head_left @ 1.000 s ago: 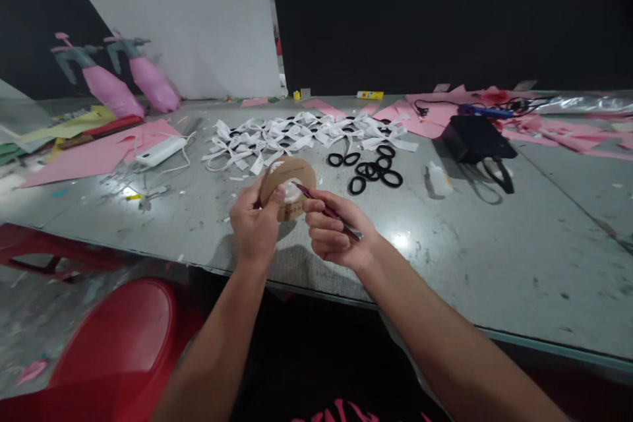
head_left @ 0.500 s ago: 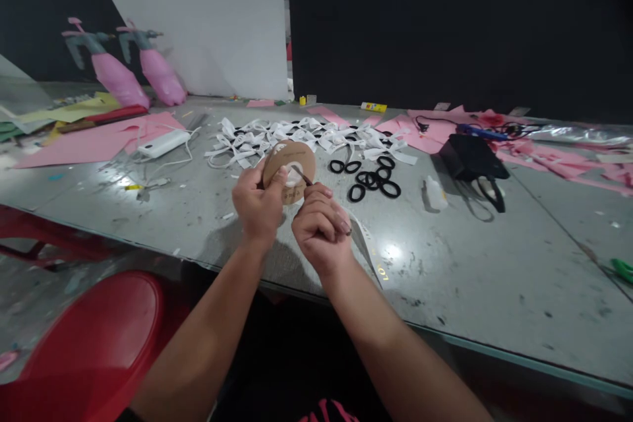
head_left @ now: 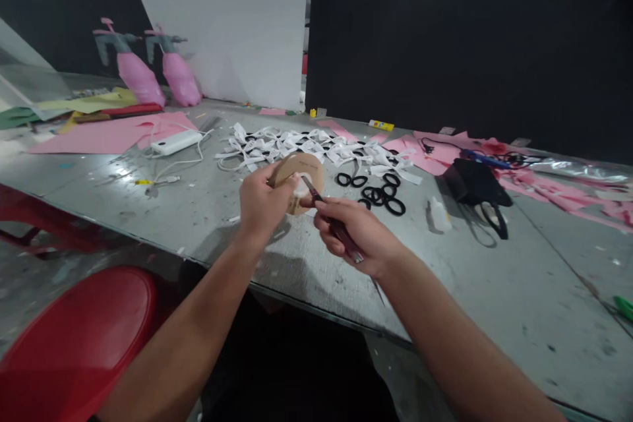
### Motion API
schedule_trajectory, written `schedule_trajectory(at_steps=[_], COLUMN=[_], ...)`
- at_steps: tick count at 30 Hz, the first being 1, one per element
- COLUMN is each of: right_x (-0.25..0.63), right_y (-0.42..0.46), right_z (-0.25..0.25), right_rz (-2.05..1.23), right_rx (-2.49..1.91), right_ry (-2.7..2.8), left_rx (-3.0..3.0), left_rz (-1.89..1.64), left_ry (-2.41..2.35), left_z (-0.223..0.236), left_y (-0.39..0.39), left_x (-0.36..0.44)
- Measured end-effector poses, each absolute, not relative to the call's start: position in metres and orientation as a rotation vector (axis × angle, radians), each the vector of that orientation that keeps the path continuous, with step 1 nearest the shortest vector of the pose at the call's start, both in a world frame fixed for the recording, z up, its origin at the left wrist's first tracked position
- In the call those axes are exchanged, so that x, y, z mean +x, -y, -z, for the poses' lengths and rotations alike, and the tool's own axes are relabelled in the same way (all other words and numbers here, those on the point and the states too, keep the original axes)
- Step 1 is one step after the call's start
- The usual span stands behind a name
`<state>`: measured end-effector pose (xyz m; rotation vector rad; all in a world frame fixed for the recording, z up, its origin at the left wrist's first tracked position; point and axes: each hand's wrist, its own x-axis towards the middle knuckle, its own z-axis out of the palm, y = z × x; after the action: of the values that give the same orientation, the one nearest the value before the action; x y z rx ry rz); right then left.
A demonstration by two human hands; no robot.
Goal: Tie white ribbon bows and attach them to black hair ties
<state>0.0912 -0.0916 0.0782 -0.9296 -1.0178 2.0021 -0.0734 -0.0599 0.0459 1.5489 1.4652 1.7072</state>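
My left hand (head_left: 262, 206) is closed on the edge of a brown cardboard ribbon spool (head_left: 312, 171), its thumb lying across the face near the white centre. In my right hand (head_left: 373, 237) is a knife (head_left: 341, 231) with a dark reddish handle. Its narrow blade points up and left over the middle of the spool; whether it cuts in, I cannot tell. Just beyond the spool, white ribbon pieces (head_left: 316, 145) with black bands among them spread over the table. Loose black elastic hair ties (head_left: 383, 194) lie to the right of the spool.
A small white glue bottle (head_left: 439, 214) and a black box-shaped device (head_left: 475, 182) with a strap are on the right. At the left are a white power adapter (head_left: 177, 142), pink sheets (head_left: 99, 135) and two pink spray bottles (head_left: 141, 78). A red stool (head_left: 84, 323) stands below the table's front edge.
My right hand has turned and shifted right, so the knife's handle shows more fully. The spool is still in my left hand. The whole view has swung slightly left.
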Motion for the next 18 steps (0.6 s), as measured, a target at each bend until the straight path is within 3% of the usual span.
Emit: schedule_trajectory(at_steps=[3,7,12,15,18], right_x=[0.107,0.119,0.114,0.110,0.108], right_y=[0.087,0.082,0.081,0.082,0.084], right_z=[-0.092,-0.113,-0.125,-0.119,-0.110], right_rz=[-1.679,-0.877,0.027,0.175,0.022], right_rx=[-1.232,-1.430,-1.633,-1.501,-1.334], right_ry=[1.632,2.351,2.728,2.722,2.635], left_rx=[1.473,1.368,1.581,1.707,1.824], left_rz=[-1.659,-1.526,-1.435,-1.316,-1.263], left_ry=[-1.459,-1.433,-1.430,-1.509,-1.605], left_z=[-0.052,-0.055,-0.059,-0.067,-0.072], left_y=[0.060,0.057,0.054,0.058,0.062], left_x=[-0.076,-0.081,-0.085,-0.085,-0.081])
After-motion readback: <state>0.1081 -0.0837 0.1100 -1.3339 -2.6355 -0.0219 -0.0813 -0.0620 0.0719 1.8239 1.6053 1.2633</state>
